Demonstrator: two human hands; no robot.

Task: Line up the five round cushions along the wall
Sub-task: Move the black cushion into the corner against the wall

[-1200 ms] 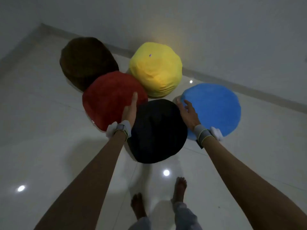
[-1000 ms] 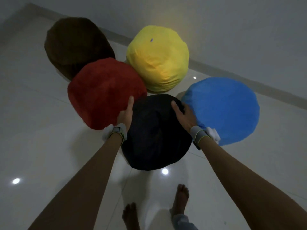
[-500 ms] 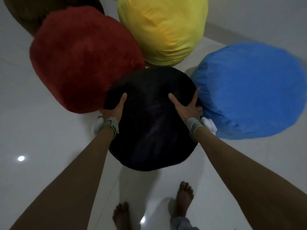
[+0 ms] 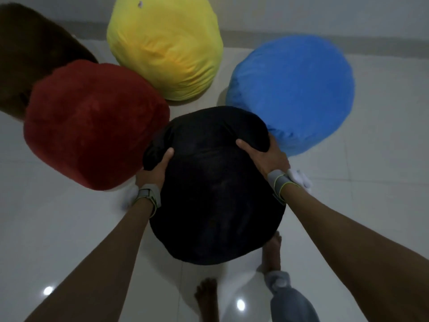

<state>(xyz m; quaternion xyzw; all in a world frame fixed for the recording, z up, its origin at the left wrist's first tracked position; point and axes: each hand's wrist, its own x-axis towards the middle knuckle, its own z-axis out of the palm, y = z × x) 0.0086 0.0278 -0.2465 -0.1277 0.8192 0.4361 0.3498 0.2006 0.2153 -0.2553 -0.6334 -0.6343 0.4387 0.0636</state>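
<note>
A black round cushion (image 4: 216, 194) fills the middle of the head view. My left hand (image 4: 154, 170) grips its left edge and my right hand (image 4: 267, 156) grips its right edge, the fabric bunched under both. A red cushion (image 4: 92, 122) presses against it on the left. A blue cushion (image 4: 294, 89) touches it on the right. A yellow cushion (image 4: 167, 45) stands behind, close to the wall. A brown cushion (image 4: 30, 54) sits at the far left, partly hidden by the red one.
The wall with its grey skirting (image 4: 348, 44) runs across the top. Glossy white floor tiles (image 4: 46, 228) spread to the left and right. My bare feet (image 4: 206, 296) stand just below the black cushion.
The view has closed in on the cushions. Both hands slid from the cushion's top edges down onto its sides and closed on the fabric, and the black cushion now sits nearer my feet.
</note>
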